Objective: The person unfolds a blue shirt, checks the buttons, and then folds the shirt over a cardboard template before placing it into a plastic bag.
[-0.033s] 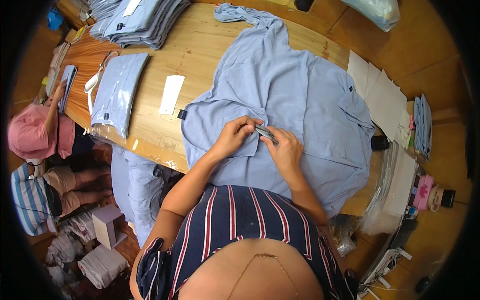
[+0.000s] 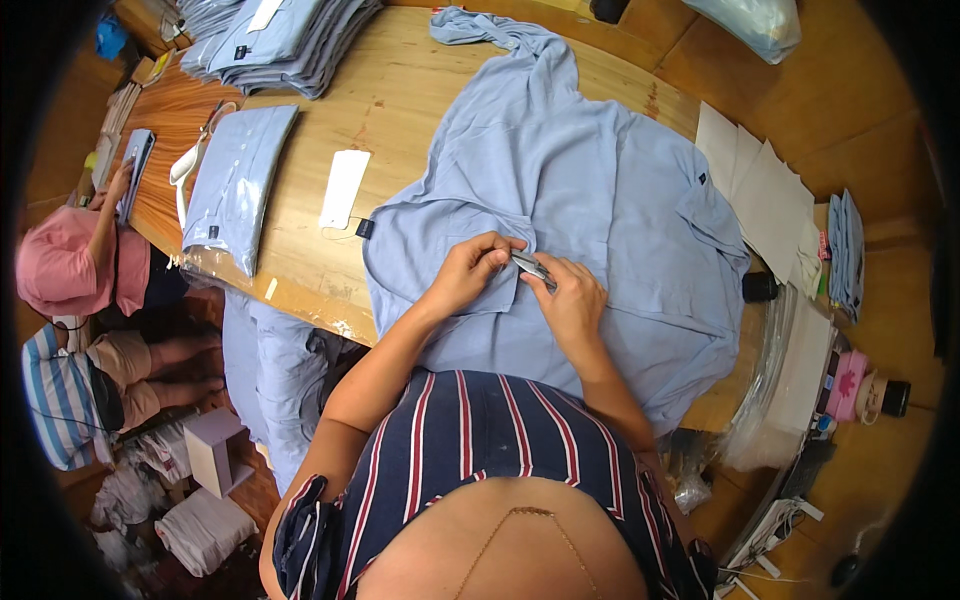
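Note:
A light blue shirt (image 2: pixel 560 190) lies spread and slightly rumpled across the wooden table in front of me. My right hand (image 2: pixel 573 302) is closed around small grey thread snips (image 2: pixel 530 264), whose tip points at my left fingers. With thumb and forefinger, my left hand (image 2: pixel 470 270) pinches a bit of the shirt beside that tip, near a pocket-like panel. What exactly lies between those fingertips is too small to make out. On the table left of the shirt rests a white paper hang tag (image 2: pixel 344 188), joined by a thin string to a small dark tag (image 2: pixel 365 229).
A bagged folded shirt (image 2: pixel 238 185) lies at the left, with scissors (image 2: pixel 185 168) beside it. Behind stands a stack of folded shirts (image 2: pixel 290 50). White paper sheets (image 2: pixel 770 180) and plastic bags (image 2: pixel 775 380) line the right side. A person in pink (image 2: pixel 75 260) works at the far left.

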Demonstrator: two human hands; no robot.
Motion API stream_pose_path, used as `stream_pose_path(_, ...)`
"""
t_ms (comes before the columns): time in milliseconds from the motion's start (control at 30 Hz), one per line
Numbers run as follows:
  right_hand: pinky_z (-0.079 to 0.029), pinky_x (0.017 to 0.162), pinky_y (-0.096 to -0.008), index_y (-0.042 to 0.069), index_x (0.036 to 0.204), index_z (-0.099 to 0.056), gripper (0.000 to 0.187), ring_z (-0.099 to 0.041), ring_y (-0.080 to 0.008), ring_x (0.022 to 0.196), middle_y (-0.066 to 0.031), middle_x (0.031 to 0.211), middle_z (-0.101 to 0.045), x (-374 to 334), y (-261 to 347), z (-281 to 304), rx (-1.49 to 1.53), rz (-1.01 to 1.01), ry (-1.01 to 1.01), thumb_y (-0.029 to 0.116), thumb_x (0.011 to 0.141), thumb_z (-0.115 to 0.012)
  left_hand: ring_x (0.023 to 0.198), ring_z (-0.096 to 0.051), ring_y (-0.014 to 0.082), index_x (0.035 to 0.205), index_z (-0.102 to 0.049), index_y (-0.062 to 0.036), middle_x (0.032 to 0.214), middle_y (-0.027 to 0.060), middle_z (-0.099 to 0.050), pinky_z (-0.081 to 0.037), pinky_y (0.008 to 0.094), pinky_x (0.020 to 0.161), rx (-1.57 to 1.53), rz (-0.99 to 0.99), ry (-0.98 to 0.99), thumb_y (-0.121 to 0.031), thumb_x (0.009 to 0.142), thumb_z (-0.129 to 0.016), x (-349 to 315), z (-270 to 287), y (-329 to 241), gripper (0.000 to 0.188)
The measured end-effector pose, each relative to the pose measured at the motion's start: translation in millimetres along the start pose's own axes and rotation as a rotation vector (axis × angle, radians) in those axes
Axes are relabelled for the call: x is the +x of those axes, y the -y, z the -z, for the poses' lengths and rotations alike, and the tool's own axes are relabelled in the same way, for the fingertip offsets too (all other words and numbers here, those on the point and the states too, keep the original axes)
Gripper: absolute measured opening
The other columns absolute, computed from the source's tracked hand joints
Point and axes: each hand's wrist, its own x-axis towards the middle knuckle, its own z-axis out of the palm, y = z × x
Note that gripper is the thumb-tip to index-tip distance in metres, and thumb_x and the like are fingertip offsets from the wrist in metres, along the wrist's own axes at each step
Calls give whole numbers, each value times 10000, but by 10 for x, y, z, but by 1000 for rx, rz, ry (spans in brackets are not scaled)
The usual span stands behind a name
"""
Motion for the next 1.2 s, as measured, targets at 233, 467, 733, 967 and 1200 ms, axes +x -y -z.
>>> stream_pose_path(233,-449,560,-272,58,898,-623,270,-615,-188,660,-80,761,-633,28,-159,53,242,-112,-114,194,677,-700,823,-535,210,738,-521,-18,921,108,-580,-423,278,693,526,-73,-104,-117,808,-539,-479,234,-508,123)
stream_pose_path(467,-412,526,-259,34,926,-531,265,-545,-141,563,-66,665,-586,55,-442,135,457,-222,-64,223,769,-631,671,-571,299,823,-597,-63,721,131,-578,-450,376,610,1255,450,251,-94,681,-603,-1492,659,-707,146)
stream_pose_path(733,-406,520,-252,29,969,-490,252,-518,-100,551,-43,632,-563,79,-541,-192,606,-335,86,214,819,-570,979,-458,268,799,-553,-87,957,68,-511,-328,429,823,1315,-13,-298,-181,642,-659,-1038,619,-128,212)
stream_pose_path(967,-360,461,-212,41,930,-517,238,-466,-67,513,-9,636,-562,57,-611,-192,504,-241,-37,182,772,-626,785,-506,275,755,-533,-28,803,117,-514,-394,360,676,1093,-112,-664,-13,651,-630,-1021,768,-200,143)
stream_pose_path(1200,-441,569,-221,43,987,-522,325,-555,-96,689,-31,811,-596,21,69,-363,612,34,127,31,697,-667,748,-526,290,803,-561,8,807,120,-530,-435,341,663,891,-101,-510,8,629,-631,-709,433,16,188)
